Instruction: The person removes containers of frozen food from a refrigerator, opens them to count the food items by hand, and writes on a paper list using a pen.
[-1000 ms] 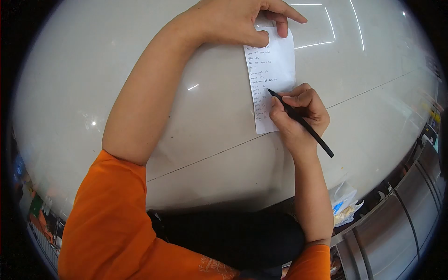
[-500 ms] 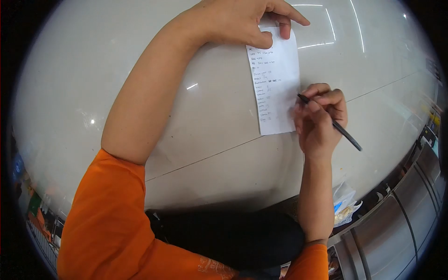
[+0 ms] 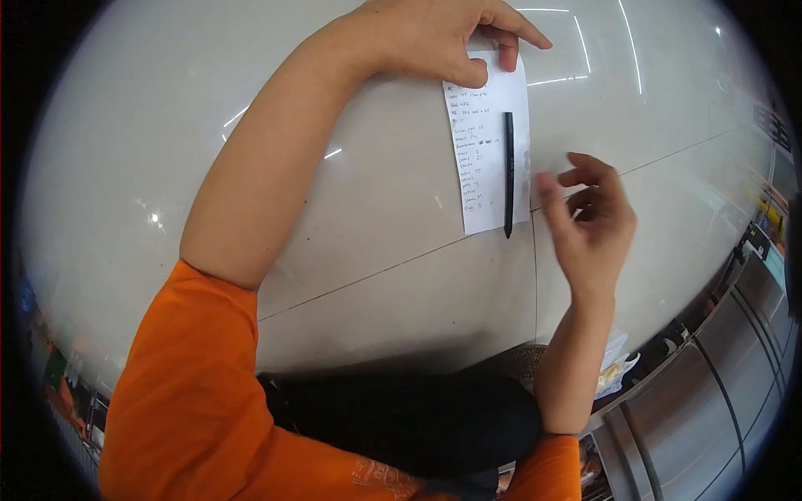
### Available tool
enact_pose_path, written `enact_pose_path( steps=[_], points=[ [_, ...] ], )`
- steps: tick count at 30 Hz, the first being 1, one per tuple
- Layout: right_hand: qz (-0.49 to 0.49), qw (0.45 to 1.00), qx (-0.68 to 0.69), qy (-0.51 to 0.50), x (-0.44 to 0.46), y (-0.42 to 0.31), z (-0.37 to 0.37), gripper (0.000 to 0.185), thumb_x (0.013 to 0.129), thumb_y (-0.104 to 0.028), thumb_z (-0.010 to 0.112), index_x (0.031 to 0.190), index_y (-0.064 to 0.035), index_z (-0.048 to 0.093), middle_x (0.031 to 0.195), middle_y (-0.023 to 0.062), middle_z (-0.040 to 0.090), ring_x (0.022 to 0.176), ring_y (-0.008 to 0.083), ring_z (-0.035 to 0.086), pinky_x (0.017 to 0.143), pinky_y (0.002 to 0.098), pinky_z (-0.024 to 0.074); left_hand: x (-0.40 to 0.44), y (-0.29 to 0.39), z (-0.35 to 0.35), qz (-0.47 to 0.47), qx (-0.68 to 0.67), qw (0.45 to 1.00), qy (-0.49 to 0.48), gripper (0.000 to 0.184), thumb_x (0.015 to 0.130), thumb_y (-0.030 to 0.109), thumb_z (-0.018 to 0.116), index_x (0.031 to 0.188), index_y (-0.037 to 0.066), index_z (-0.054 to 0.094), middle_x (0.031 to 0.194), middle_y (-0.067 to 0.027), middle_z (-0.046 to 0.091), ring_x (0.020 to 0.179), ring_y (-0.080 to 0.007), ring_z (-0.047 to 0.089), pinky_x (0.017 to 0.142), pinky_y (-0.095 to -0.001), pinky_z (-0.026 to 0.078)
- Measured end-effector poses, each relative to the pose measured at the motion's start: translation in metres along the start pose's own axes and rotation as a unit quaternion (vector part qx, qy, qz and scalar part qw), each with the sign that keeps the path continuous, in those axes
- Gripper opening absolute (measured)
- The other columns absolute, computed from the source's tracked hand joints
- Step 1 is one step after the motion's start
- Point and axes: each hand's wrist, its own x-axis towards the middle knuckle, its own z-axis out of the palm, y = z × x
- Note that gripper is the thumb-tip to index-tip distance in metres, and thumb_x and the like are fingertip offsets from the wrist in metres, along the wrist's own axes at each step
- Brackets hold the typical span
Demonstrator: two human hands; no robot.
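A narrow white slip of paper (image 3: 493,179) with a handwritten list lies on the glossy pale surface. Across its top edge rests my left hand (image 3: 451,42), thumb and fingers spread, covering the first lines. A black pen (image 3: 509,167) is over the right half of the slip, its tip pointing toward me past the lower edge; whether it lies flat or is still dropping, I cannot tell. To the right of the paper, my right hand (image 3: 589,217) is off the pen, fingers curved and apart, slightly blurred, with nothing in it.
Thin joint lines cross the pale tiled surface (image 3: 376,209). Beyond my right forearm sits a plastic bag (image 3: 616,371), beside grey metal panels (image 3: 702,409). My dark-clothed leg (image 3: 418,417) is at the near edge. Assorted items crowd the far left and right rims.
My right hand has let go of the pen and moved slightly right, its fingers opening. The pen is now over the paper, turned lengthwise. My left hand stays at the paper's top.
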Motion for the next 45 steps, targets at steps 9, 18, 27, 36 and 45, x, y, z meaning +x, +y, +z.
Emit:
enact_pose_path(
  steps=[9,18,27,36,45],
  points=[
    [0.055,0.979,0.004,0.196,-0.087,0.064,-0.093,0.021,0.092,-0.005,0.073,0.112,-0.0002,0.067,0.104,0.0073,0.070,0.074,0.0068,0.059,0.063,0.0214,0.0462,0.002,-0.026,0.005,0.027,-0.240,0.926,0.291,0.045,0.082,0.020,0.071,0.123,0.002,0.070,0.092,-0.0033,0.067,0.081,-0.0133,0.060,0.076,-0.0302,0.052],
    [0.276,0.885,-0.237,0.292,-0.429,0.098,-0.221,0.029,0.082,-0.002,0.070,0.111,-0.0038,0.067,0.108,0.0134,0.064,0.078,0.0214,0.066,0.067,0.0313,0.0521,0.014,-0.116,0.004,0.060,-0.127,0.897,0.420,0.041,0.099,0.015,0.059,0.136,-0.002,0.060,0.137,-0.0164,0.063,0.128,-0.0279,0.058,0.112,-0.0403,0.043],
    [0.405,0.713,-0.305,0.484,-0.687,0.084,-0.353,0.026,0.083,-0.017,0.071,0.106,-0.0048,0.067,0.103,0.0156,0.063,0.084,0.0331,0.064,0.076,0.0438,0.0530,0.047,-0.061,0.038,0.034,-0.023,0.903,0.427,0.039,0.104,0.015,0.060,0.140,0.001,0.057,0.127,-0.0139,0.064,0.113,-0.0231,0.061,0.102,-0.0335,0.048],
    [0.479,0.539,-0.379,0.580,-0.889,0.158,-0.543,0.028,0.084,-0.020,0.066,0.109,-0.0081,0.068,0.113,0.0173,0.067,0.106,0.0398,0.066,0.089,0.0484,0.0540,-0.098,0.331,0.224,0.095,-0.181,0.969,-0.136,0.048,0.086,0.008,0.069,0.133,-0.002,0.060,0.116,-0.0105,0.066,0.104,-0.0205,0.062,0.090,-0.0339,0.051],
    [0.678,0.498,-0.295,0.454,-1.070,0.291,-0.687,0.044,0.089,-0.017,0.061,0.129,-0.0010,0.067,0.140,0.0242,0.060,0.132,0.0372,0.058,0.112,0.0447,0.0457,-0.106,0.424,0.291,0.087,0.145,0.982,-0.079,0.058,0.089,0.027,0.075,0.141,0.007,0.059,0.112,-0.0158,0.072,0.100,-0.0303,0.067,0.088,-0.0420,0.054]
  ],
)
